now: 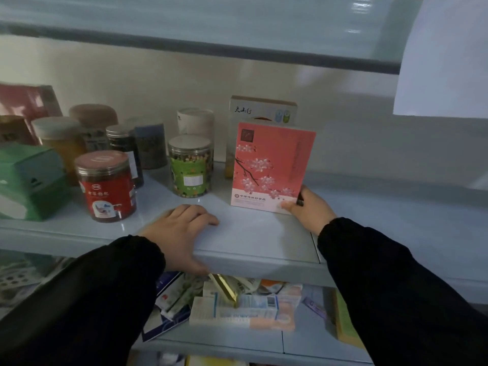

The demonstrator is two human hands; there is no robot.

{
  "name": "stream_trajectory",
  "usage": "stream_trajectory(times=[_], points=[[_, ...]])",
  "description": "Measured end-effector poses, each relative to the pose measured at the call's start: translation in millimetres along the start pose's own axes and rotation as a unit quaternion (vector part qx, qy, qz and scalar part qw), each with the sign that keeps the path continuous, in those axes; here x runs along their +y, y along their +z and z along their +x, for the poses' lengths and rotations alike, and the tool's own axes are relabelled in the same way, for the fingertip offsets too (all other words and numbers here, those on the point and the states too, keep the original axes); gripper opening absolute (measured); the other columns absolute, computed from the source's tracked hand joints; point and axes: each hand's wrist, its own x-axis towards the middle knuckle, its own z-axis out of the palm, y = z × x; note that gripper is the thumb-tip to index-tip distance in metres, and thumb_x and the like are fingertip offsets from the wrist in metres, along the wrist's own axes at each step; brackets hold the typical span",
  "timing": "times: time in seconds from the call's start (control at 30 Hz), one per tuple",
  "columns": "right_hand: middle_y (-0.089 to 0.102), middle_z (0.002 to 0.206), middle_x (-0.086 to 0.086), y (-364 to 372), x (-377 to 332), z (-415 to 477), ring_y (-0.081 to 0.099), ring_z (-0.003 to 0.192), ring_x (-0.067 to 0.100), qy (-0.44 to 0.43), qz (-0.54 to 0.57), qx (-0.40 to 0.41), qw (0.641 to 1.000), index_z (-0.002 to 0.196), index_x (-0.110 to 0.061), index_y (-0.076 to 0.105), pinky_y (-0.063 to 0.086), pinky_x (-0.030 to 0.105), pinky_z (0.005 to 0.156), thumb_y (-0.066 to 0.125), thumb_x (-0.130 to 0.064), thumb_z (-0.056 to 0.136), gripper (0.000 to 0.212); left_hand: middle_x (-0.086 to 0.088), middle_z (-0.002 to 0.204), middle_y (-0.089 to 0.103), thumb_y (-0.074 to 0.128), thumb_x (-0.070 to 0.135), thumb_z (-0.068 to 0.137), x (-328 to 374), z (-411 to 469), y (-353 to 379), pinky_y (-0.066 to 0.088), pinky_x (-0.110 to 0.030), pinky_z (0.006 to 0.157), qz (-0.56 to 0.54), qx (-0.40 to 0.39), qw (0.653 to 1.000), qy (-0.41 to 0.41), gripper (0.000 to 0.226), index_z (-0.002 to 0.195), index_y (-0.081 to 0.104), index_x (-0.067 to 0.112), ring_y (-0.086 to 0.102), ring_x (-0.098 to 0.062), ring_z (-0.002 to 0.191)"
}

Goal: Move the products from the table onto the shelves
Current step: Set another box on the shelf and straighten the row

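Pink box [272,165] stands upright near shelf [258,233] front edge, right hand [307,207] pinching its lower corner, likely squaring it. Left hand [182,228] spread flat over the edge, probably bracing

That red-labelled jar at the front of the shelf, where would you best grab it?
Grip the red-labelled jar around its round body, below the lid, coming from the front. It stands upright at the shelf edge; the green box and other jars crowd its left and back.

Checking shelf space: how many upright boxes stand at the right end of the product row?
2: the pink blossom box in front, held by the right hand, and a pale box directly behind it. More may be hidden behind.
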Motion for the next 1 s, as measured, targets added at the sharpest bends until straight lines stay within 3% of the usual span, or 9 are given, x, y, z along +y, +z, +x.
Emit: stream_trajectory(times=[0.13, 0.43, 0.57, 1.0], points=[[0.063, 0.136, -0.009, 10, -4, 11, 0.058, 0.125, 0.016, -0.013, -0.006, 0.008, 1.0, 0.145, -0.029, 0.047, 0.042, 0.028, 0.098, 0.062, -0.027, 0.101, 0.046, 0.017, 0.148, 0.024, 0.053, 0.09, 0.055, -1, 0, 0, 0.02, -0.035, 0.121, -0.006, 0.006, 1.0, 0.0, 0.104, 0.145, 0.024, 0.047, 0.022, -0.009, 0.139], [0.064, 0.133, 0.008, 21, 6, 24, 0.058, 0.121, 0.029, -0.021, -0.113, 0.017, 0.993, 0.147, -0.016, 0.042, 0.048, 0.038, 0.101, 0.055, -0.029, 0.104, 0.047, 0.021, 0.145, 0.024, 0.055, 0.089, 0.056, 0, -2, 3, 0.019, -0.032, 0.121, -0.012, 0.017, 1.0, 0.006, 0.103, 0.145, 0.024, 0.048, 0.022, -0.006, 0.138], [0.064, 0.131, 0.006, 21, 7, 25, 0.053, 0.125, 0.029, -0.018, -0.123, 0.022, 0.992, 0.145, -0.019, 0.042, 0.047, 0.043, 0.104, 0.052, -0.034, 0.103, 0.045, 0.022, 0.145, 0.023, 0.056, 0.088, 0.057, 0, -2, 1, 0.017, -0.028, 0.12, -0.009, 0.024, 1.0, 0.009, 0.101, 0.145, 0.023, 0.049, 0.02, -0.004, 0.137], [0.064, 0.129, 0.007, 24, 6, 26, 0.053, 0.123, 0.031, -0.007, -0.145, 0.027, 0.989, 0.141, -0.017, 0.044, 0.046, 0.041, 0.102, 0.048, -0.037, 0.106, 0.041, 0.021, 0.144, 0.026, 0.057, 0.089, 0.055, 1, -2, 2, 0.019, -0.026, 0.118, -0.018, 0.021, 1.0, 0.006, 0.104, 0.145, 0.025, 0.048, 0.023, -0.005, 0.135]])
